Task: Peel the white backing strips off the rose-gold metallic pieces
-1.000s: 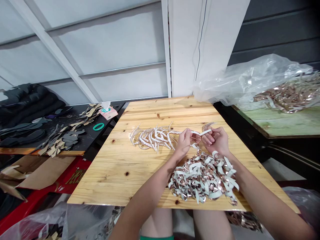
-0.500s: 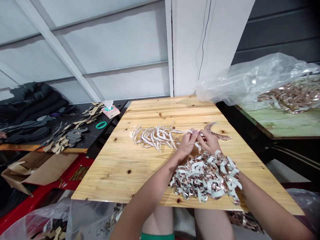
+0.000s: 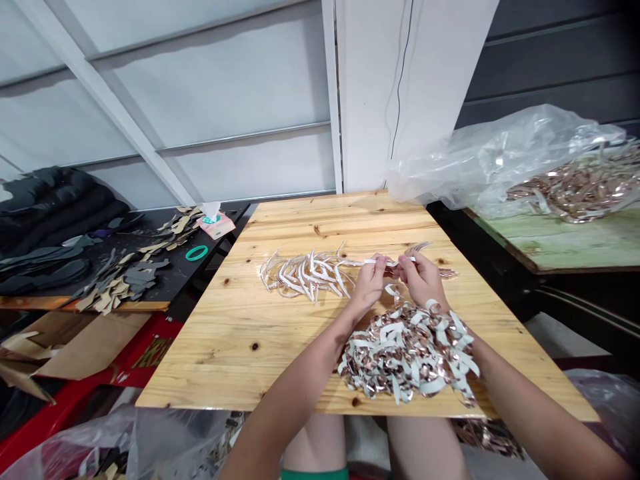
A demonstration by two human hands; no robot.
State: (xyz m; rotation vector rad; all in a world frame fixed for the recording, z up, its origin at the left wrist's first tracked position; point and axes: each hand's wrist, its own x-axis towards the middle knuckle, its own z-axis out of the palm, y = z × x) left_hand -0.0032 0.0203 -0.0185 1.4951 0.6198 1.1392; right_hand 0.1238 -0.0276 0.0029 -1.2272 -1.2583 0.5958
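White strip is pinched between the person's two hands, low over the far-middle part of the wooden surface. From where I'm standing, the left hand has its grip closed, thumb and fingers together on it. The right hand sits just beside, its grip closed on the same piece, so only a short stretch runs between them. What the curled lower fingers hold, I can't make out.

Off to the left lies a loose spread of pale strips, and a few thin coppery strips poke out past the right hand. Nearer the person, between the forearms, there's a big curly heap, pale on one side and shiny copper on the other.

As for containers, an open cardboard box at lower left has some pale pieces in it. Down by the legs, a clear plastic bag has dark and tan scraps showing in it. Over on the right, a big clear sheet of plastic bunches up against a coppery tangle on a green board. A pink tissue pack with a white tissue sticking up sits near a green ring on the black table.
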